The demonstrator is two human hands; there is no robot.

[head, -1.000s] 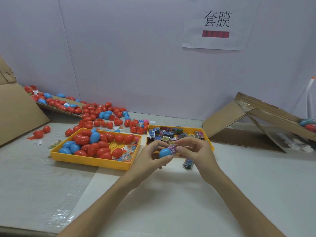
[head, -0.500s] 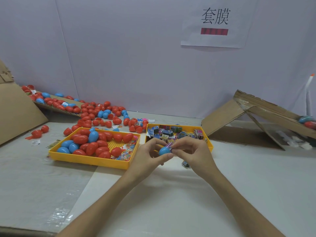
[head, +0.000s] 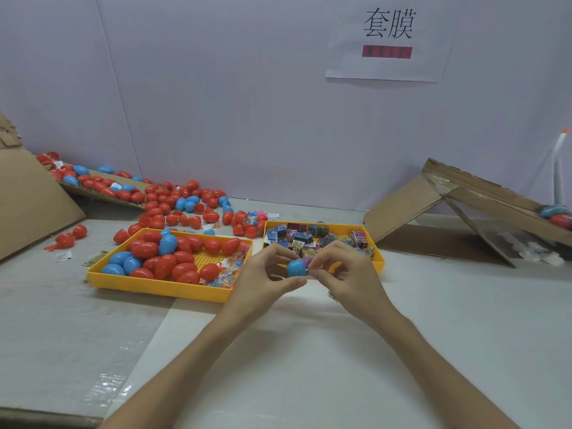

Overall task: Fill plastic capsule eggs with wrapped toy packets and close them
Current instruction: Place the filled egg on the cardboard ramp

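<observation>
My left hand (head: 263,275) holds a blue egg half (head: 295,267) between thumb and fingers, just in front of the two yellow trays. My right hand (head: 346,274) pinches a small purple wrapped toy packet (head: 306,264) at the egg half's open side; most of the packet is hidden by the egg half and my fingers. The left yellow tray (head: 154,287) holds several red and blue eggs and some clear toy bags. The right yellow tray (head: 379,261) holds several wrapped toy packets (head: 298,236).
Many loose red and blue eggs (head: 182,205) lie behind the trays along the wall. Cardboard sheets lean at the left (head: 28,205) and form a ramp at the right (head: 448,212). A paper sign (head: 387,38) hangs on the wall. A small object lies under my right wrist.
The packet has gone deeper into the blue egg half since the earliest frame, where it stuck out clearly. Both hands stayed close together in front of the right tray.
</observation>
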